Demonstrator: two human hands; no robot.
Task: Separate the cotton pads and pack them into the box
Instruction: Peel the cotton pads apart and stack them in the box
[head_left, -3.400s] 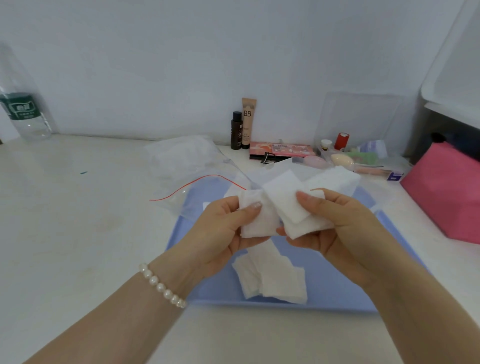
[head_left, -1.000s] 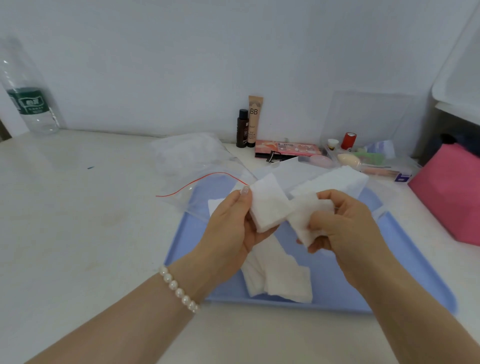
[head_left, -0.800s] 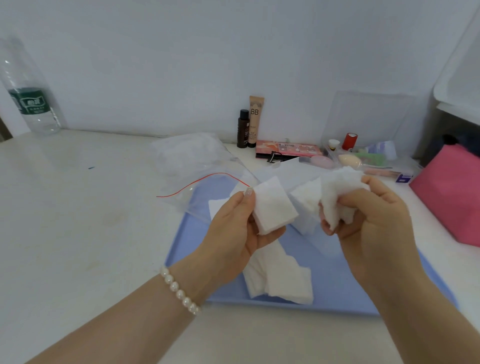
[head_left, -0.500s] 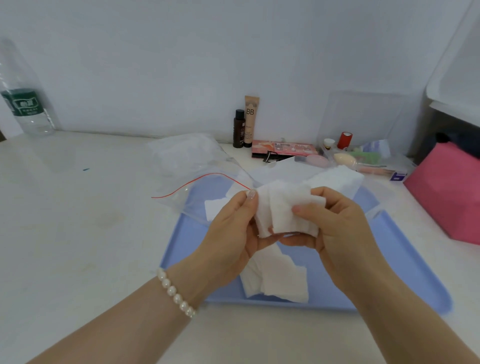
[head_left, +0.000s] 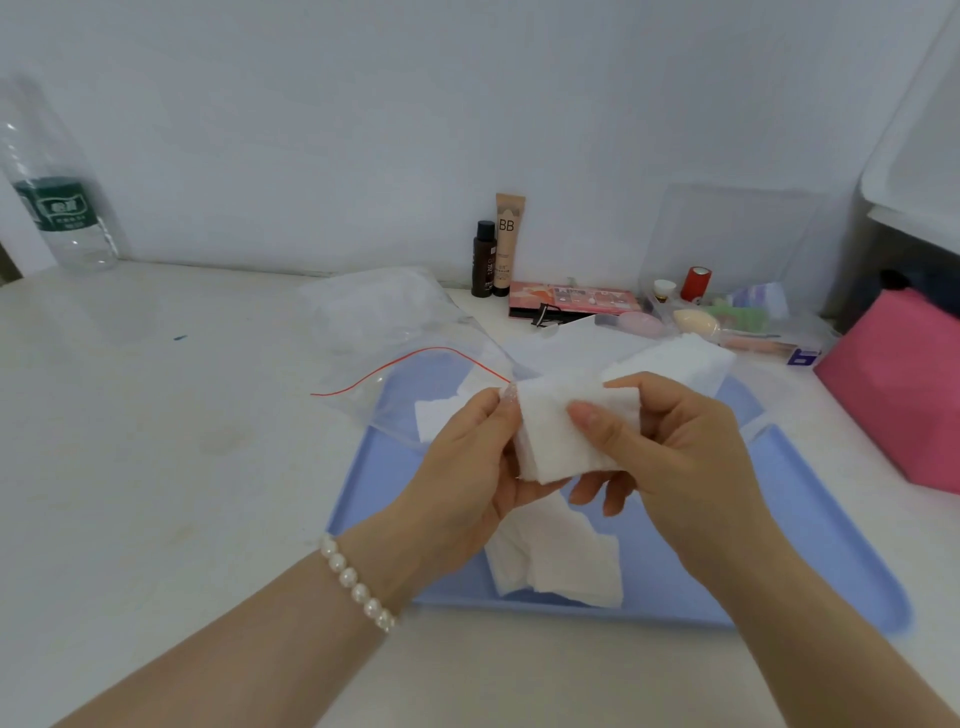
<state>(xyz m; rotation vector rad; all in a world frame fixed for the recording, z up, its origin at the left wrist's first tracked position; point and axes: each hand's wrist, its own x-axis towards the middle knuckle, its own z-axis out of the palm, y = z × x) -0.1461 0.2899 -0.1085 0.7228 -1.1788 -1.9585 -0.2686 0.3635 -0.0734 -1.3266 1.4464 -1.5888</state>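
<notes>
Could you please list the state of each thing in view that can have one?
left hand: gripping held cotton pads
right hand: pinching the same pads
loose pads: piled on blue tray
zip bag: open, lying flat
water bottle: upright
BB tube: upright

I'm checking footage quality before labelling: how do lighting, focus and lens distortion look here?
Head view: soft, even light with faint shadows and no harsh glare; wide-angle bending bows the water bottle and the right-hand shelf edge; the held cotton pads are nearly blown white, their layers hard to separate; the overall image is slightly soft.
</notes>
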